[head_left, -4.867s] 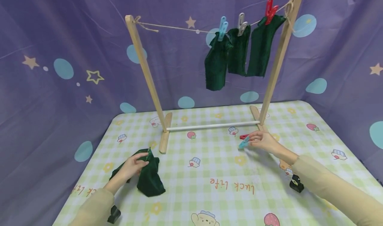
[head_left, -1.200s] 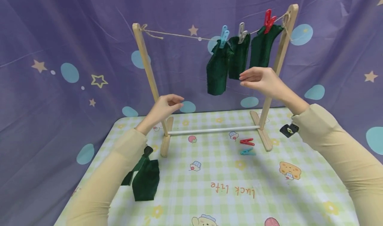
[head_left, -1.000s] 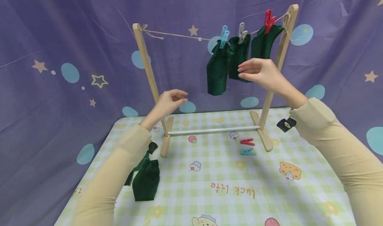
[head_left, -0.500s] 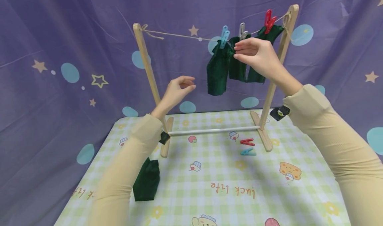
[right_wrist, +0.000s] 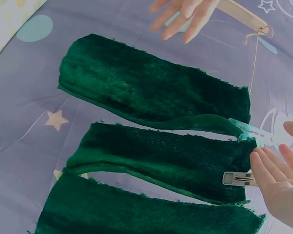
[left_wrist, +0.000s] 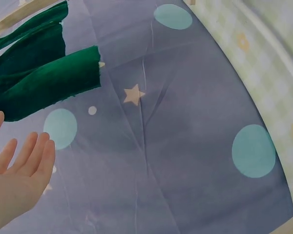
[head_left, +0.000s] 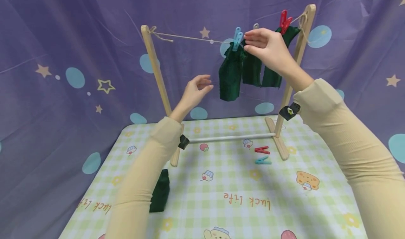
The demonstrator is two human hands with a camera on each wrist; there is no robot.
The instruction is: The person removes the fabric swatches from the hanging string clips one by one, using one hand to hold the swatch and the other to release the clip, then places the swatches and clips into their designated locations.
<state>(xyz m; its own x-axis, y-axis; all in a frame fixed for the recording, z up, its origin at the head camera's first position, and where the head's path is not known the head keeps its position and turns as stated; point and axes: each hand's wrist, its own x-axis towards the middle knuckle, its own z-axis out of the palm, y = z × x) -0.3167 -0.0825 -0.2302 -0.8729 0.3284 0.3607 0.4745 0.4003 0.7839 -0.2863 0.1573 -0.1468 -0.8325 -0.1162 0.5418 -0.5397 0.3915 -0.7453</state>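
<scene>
Head view: a blue clip (head_left: 236, 41) is holding green cloth (head_left: 230, 73) on the line (head_left: 190, 37). Left wrist: the left hand (left_wrist: 20, 178) is hovering, fingers relaxed. Right wrist: the right hand (right_wrist: 279, 187) is hovering, fingers loose, near a grey clip (right_wrist: 238, 179).

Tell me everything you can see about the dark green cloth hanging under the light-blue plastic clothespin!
The dark green, velvety-looking cloth is a long strip with fuzzy, frayed edges. A light-blue plastic clothespin pinches its bunched-up top at the thin tan string, and the rest hangs down. In the head view, it's left of two similar green cloths. A bare left hand is beside it, with a gap between. I can't tell whether the right hand touches its top.
</scene>
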